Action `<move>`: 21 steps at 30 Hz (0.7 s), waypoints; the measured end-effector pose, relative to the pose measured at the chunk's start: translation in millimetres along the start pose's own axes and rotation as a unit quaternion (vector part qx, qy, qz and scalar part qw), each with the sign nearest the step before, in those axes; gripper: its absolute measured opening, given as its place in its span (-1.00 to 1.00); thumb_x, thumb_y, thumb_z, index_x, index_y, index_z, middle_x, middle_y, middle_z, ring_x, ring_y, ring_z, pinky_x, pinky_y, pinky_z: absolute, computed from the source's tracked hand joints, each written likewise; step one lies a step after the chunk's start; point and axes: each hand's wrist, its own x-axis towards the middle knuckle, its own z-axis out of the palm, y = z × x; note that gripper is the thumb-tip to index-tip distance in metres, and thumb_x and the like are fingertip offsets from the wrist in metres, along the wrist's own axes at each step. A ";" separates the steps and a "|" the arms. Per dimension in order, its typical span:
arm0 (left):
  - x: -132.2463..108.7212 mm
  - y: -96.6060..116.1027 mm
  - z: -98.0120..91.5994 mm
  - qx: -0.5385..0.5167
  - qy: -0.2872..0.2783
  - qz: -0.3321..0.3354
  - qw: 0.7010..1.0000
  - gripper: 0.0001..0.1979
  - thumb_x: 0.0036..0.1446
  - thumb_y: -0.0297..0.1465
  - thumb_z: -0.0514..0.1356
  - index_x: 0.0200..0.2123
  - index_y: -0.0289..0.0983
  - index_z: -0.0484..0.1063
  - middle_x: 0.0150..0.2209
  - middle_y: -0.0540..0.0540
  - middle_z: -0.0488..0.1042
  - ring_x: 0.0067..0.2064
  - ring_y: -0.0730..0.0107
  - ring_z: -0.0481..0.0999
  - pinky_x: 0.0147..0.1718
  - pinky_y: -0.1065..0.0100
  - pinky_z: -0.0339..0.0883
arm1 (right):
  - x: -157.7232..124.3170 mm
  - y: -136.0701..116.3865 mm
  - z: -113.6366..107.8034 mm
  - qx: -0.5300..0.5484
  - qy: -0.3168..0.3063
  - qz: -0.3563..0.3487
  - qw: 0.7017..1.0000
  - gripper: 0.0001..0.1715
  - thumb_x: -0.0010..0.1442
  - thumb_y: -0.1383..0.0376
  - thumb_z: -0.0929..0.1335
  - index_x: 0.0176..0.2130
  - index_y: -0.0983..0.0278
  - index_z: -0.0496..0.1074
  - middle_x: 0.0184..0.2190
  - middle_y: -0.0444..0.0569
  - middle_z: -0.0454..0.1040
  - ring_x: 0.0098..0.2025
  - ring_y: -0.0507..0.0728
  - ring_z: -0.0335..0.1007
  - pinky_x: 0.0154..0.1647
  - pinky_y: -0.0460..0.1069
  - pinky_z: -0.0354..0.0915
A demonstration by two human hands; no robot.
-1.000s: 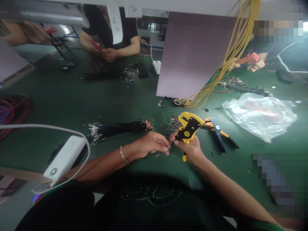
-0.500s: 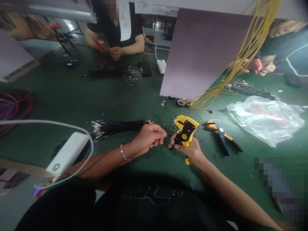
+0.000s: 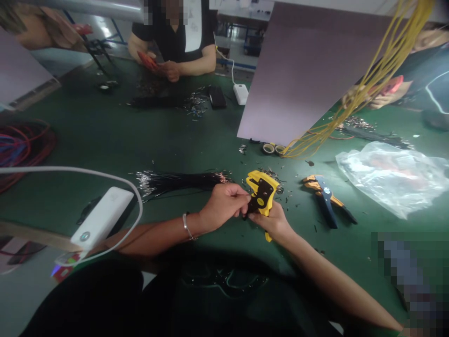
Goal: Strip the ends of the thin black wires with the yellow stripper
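My right hand (image 3: 272, 221) is wrapped round a yellow and black wire stripper (image 3: 261, 192), jaws pointing up and away from me. My left hand (image 3: 224, 205) is closed in a pinch right at the tool's left side; what it pinches is too small to make out. Just beyond my left hand lies a bundle of thin black wires (image 3: 182, 180) with bare metal ends, stretched along the green table (image 3: 105, 140). Small cut bits (image 3: 270, 175) are scattered behind the stripper.
A second orange and blue stripper (image 3: 326, 199) lies to the right, then a clear plastic bag (image 3: 393, 175). Yellow wires (image 3: 354, 93) hang before a grey board (image 3: 308, 75). A white power bank (image 3: 101, 217) with cable sits left. Two other people work across the table.
My two hands have come together and drifted slightly left; the left pinch, apart from the stripper half a second ago, now sits against it.
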 end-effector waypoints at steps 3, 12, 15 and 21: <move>-0.7 -1.0 0.5 0.020 -0.008 0.001 1.000 -0.86 0.05 -0.46 0.17 -0.54 -0.33 0.40 -0.64 0.01 0.40 -0.66 0.66 0.22 -0.67 0.50 0.10 | 0.1 -3.6 1.6 -0.021 0.000 -0.006 1.000 -0.92 -0.07 0.33 0.40 -0.44 0.28 0.43 -0.49 -0.08 0.50 -0.45 0.10 0.40 -0.40 -0.01 0.38; -0.8 -0.5 4.1 0.026 -0.003 -0.015 1.000 -0.86 0.01 -0.50 0.17 -0.57 -0.33 0.40 -0.71 0.10 0.30 -0.67 0.66 0.19 -0.62 0.50 0.13 | -4.6 6.1 7.8 -0.077 0.061 0.007 0.995 -0.92 -0.08 0.30 0.38 -0.49 0.28 0.42 -0.59 -0.10 0.45 -0.55 0.08 0.34 -0.50 -0.03 0.34; -2.7 0.8 4.2 0.028 -0.002 -0.007 1.000 -0.87 0.00 -0.51 0.18 -0.57 -0.33 0.40 -0.71 0.11 0.28 -0.65 0.65 0.19 -0.61 0.50 0.14 | -7.5 5.6 10.5 -0.119 0.102 -0.003 0.988 -0.89 -0.07 0.27 0.38 -0.49 0.28 0.40 -0.62 -0.13 0.40 -0.58 0.05 0.28 -0.57 -0.07 0.27; -7.3 0.6 4.6 0.038 -0.006 0.010 0.999 -0.86 0.00 -0.51 0.16 -0.58 -0.33 0.39 -0.69 0.10 0.28 -0.62 0.63 0.22 -0.61 0.50 0.12 | -10.4 1.1 11.5 -0.198 0.133 -0.031 0.971 -0.81 -0.05 0.21 0.36 -0.55 0.26 0.32 -0.69 -0.18 0.30 -0.65 0.00 0.16 -0.64 -0.10 0.17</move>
